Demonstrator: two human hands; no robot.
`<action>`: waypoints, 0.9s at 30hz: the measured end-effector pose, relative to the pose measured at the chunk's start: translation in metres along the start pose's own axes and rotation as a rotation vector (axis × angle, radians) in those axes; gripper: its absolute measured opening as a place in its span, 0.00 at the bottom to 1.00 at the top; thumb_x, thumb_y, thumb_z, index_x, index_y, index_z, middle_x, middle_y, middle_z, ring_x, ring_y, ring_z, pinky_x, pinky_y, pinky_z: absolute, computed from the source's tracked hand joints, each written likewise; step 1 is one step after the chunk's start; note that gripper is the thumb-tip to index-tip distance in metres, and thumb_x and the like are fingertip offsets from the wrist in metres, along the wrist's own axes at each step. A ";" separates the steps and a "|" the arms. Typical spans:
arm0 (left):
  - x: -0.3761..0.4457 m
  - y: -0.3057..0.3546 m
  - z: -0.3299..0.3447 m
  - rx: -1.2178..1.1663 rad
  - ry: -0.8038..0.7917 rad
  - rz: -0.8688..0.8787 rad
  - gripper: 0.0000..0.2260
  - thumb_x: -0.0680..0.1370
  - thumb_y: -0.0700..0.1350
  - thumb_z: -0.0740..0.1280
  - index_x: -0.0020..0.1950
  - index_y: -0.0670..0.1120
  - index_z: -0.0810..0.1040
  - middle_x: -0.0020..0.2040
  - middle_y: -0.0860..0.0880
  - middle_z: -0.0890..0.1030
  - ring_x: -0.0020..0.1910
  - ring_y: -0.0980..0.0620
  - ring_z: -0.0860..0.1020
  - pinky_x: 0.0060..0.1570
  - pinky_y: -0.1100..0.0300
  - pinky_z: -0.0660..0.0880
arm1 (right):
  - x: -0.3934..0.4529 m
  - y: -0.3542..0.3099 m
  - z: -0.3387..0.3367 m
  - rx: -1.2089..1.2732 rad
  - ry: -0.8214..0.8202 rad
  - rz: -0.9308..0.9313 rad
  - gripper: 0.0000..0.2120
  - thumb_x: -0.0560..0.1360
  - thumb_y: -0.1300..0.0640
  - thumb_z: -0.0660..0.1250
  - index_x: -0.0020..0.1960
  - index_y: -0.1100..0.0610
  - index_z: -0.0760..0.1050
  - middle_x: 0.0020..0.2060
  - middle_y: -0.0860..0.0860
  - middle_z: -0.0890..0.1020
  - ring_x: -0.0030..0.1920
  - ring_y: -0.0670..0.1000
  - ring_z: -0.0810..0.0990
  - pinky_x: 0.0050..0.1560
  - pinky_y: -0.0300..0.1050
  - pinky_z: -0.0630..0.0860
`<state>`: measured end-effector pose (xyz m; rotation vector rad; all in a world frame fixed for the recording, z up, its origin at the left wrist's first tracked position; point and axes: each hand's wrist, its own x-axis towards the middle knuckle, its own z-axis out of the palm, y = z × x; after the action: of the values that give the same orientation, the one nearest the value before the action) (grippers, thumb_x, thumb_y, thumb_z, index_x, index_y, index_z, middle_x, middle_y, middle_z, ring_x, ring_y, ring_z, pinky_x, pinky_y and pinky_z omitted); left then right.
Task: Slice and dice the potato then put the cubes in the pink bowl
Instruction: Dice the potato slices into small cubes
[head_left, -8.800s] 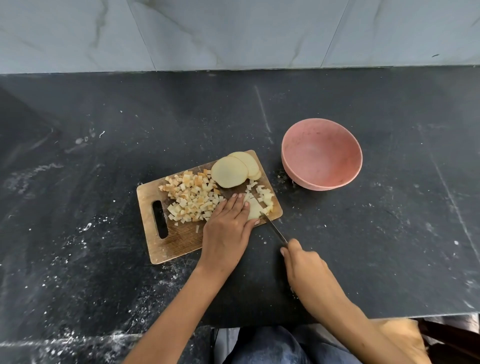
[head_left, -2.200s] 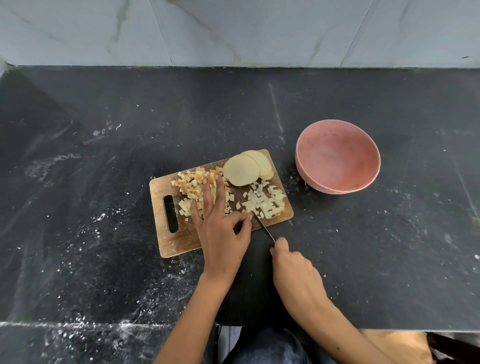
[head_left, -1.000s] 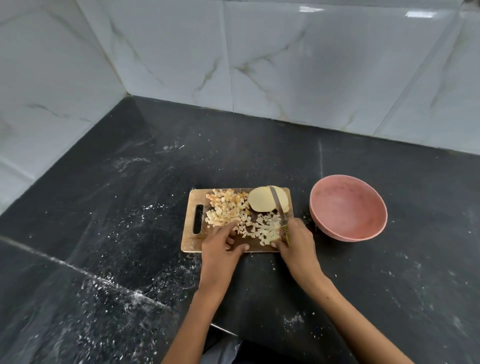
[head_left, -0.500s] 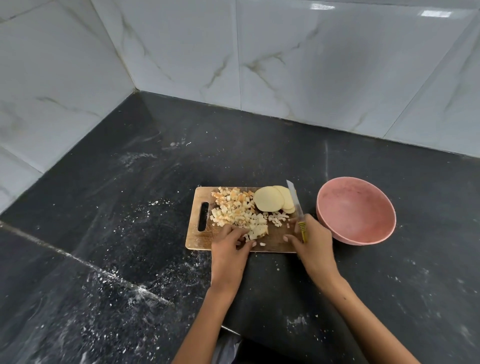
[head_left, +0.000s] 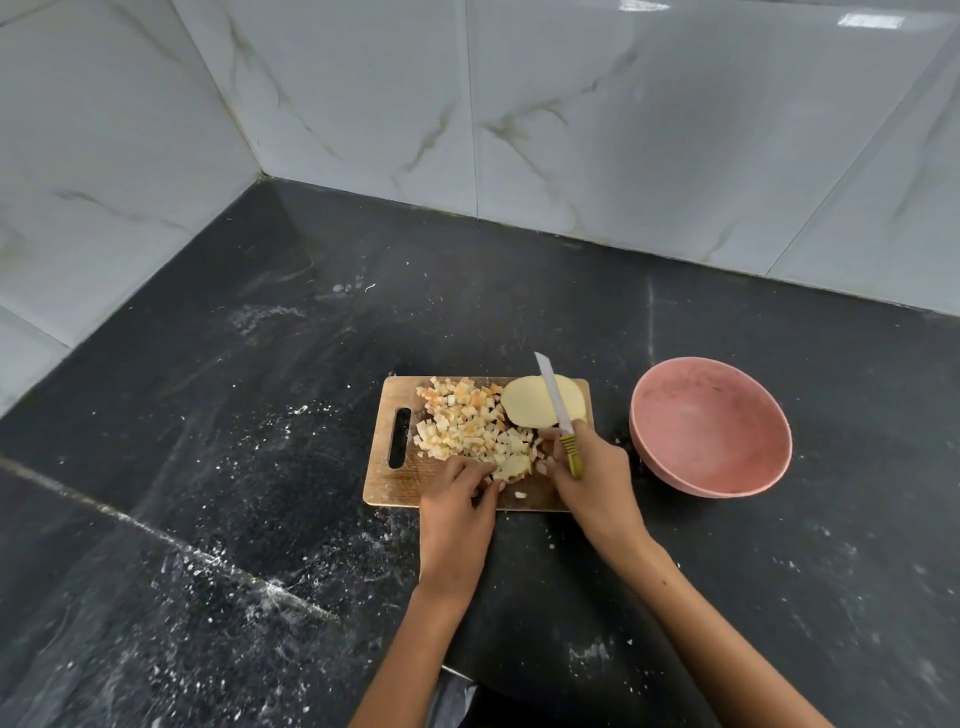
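Knife (head_left: 551, 395) in right hand (head_left: 592, 467), cubes (head_left: 467, 421) on board (head_left: 387, 483)
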<state>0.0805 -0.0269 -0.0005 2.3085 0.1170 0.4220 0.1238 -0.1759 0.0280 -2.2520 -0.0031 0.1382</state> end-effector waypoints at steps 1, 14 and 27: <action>-0.001 0.000 0.001 0.014 -0.001 0.020 0.10 0.69 0.33 0.75 0.49 0.41 0.84 0.43 0.51 0.80 0.41 0.61 0.75 0.46 0.76 0.69 | -0.004 0.001 -0.003 0.000 -0.005 0.021 0.12 0.72 0.62 0.73 0.51 0.55 0.73 0.49 0.45 0.80 0.49 0.43 0.78 0.48 0.36 0.76; 0.001 -0.006 -0.003 -0.104 0.059 -0.068 0.10 0.70 0.35 0.75 0.50 0.44 0.84 0.44 0.55 0.80 0.45 0.62 0.78 0.45 0.75 0.72 | 0.000 -0.010 0.027 0.021 -0.003 -0.041 0.15 0.71 0.64 0.74 0.49 0.55 0.68 0.46 0.48 0.79 0.43 0.40 0.78 0.40 0.29 0.76; 0.038 -0.009 -0.012 -0.110 0.184 -0.047 0.11 0.73 0.32 0.72 0.52 0.43 0.84 0.47 0.52 0.81 0.45 0.60 0.80 0.46 0.67 0.77 | 0.025 -0.022 0.009 0.042 0.098 -0.107 0.09 0.76 0.62 0.68 0.43 0.53 0.69 0.43 0.48 0.83 0.45 0.43 0.81 0.42 0.32 0.74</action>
<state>0.1129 -0.0039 0.0112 2.1524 0.2319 0.6017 0.1491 -0.1533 0.0371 -2.2092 -0.0674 -0.0297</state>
